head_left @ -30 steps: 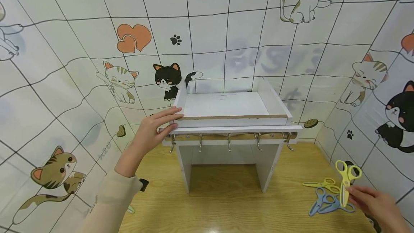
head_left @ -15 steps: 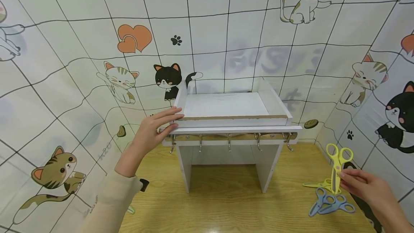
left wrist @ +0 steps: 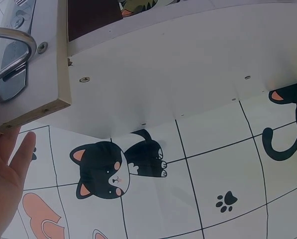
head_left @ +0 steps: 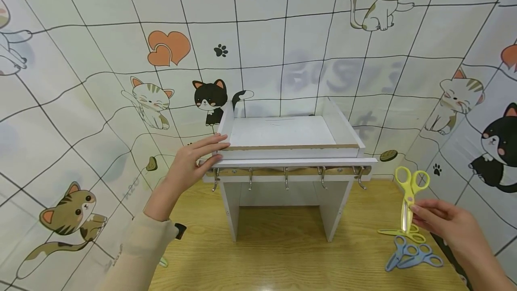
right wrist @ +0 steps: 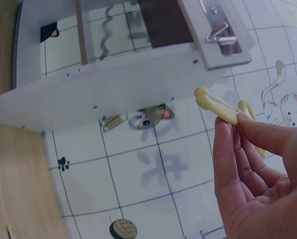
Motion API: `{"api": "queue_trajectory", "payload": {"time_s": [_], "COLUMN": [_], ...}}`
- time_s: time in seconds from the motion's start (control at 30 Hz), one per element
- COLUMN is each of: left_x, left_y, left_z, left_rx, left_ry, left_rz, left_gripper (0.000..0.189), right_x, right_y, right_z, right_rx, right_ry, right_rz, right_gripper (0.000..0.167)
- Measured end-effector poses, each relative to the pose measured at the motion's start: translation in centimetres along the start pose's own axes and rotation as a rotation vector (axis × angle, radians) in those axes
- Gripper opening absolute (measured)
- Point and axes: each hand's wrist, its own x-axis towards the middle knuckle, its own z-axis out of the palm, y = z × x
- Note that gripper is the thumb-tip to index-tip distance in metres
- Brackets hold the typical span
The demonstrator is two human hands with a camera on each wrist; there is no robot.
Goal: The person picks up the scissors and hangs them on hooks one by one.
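Observation:
A pair of yellow scissors (head_left: 409,196) is pinched between the thumb and fingers of my right hand (head_left: 448,223), handle loops up and blades down. In the right wrist view the same scissors (right wrist: 220,110) point their rounded blade tip toward the rack. My left hand (head_left: 190,160) rests with extended fingers on the left front corner of a white rack (head_left: 286,152). Along the rack's front edge runs a row of metal hooks (head_left: 286,178). Below my right hand, another yellow pair of scissors (head_left: 408,233) and two blue pairs of scissors (head_left: 420,257) lie on the wooden table.
The rack stands on two side panels (head_left: 336,210) on the wood-grain table (head_left: 278,264). A cat-printed wall covering (head_left: 262,44) encloses the back and both sides. A small dark object (head_left: 180,231) and a light green piece (head_left: 163,262) show beside the left sleeve.
My right hand has carried the yellow scissors up and to the left, toward the rack's hooks. The left hand stays at the rack's corner.

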Motion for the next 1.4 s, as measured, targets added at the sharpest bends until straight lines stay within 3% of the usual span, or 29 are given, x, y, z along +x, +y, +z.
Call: {"api": "queue_trajectory", "payload": {"time_s": [0.33, 0.67, 0.9, 1.07, 1.4], "left_x": [0.0, 0.0, -0.1, -0.2, -0.1], "left_y": [-0.1, 0.1, 0.0, -0.1, -0.2], "left_z": [0.0, 0.1, 0.1, 0.1, 0.2], "left_rx": [0.012, 0.009, 0.005, 0.005, 0.010], "left_ry": [0.003, 0.002, 0.003, 0.012, 0.022], "left_rz": [0.012, 0.003, 0.006, 0.020, 0.039], "left_gripper": [0.039, 0.038, 0.039, 0.039, 0.040], "right_x": [-1.4, -1.5, -1.3, -0.9, -0.4], "right_y": [-1.7, -1.0, -0.3, -0.1, 0.7], "right_z": [3.3, 6.3, 7.2, 7.7, 8.3], "right_rx": [0.017, -0.079, -0.040, -0.041, -0.201], "right_ry": [-0.084, -0.163, -0.200, -0.185, -0.126], "right_rz": [-0.221, -0.287, -0.347, -0.331, -0.237], "right_gripper": [0.014, 0.011, 0.017, 0.016, 0.004]}}
